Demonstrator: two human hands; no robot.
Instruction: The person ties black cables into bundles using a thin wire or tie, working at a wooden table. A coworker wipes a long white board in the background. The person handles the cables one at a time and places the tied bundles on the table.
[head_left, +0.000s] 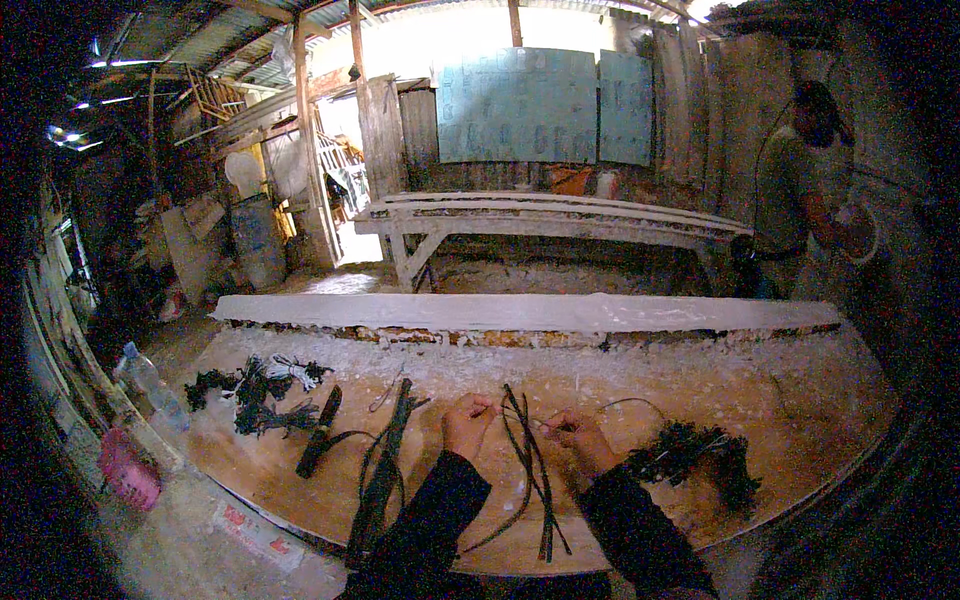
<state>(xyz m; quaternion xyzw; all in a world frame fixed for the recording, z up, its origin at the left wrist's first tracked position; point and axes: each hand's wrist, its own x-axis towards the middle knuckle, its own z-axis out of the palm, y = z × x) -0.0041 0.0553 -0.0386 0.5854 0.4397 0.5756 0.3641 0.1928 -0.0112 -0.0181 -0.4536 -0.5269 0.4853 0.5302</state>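
My left hand (468,425) hovers just left of a few thin dark strips (527,460) that cross each other on the wooden table. Its fingers are pinched together; what they hold, if anything, is too small to make out. To the right of the strips, my right hand (578,438) is also closed in a pinch, its fingertips close to them, holding something too fine to name. Beside my left forearm lies a longer bunch of dark strips (385,475). A dark, blade-shaped tool (320,432) rests further left.
Dark tufted bundles with pale strands (262,392) lie at the table's left, and a similar bundle (695,458) at its right. A whitish raised board (520,312) runs along the far edge. Left are a plastic bottle (150,380) and pink container (130,468). Another person (805,180) stands far right.
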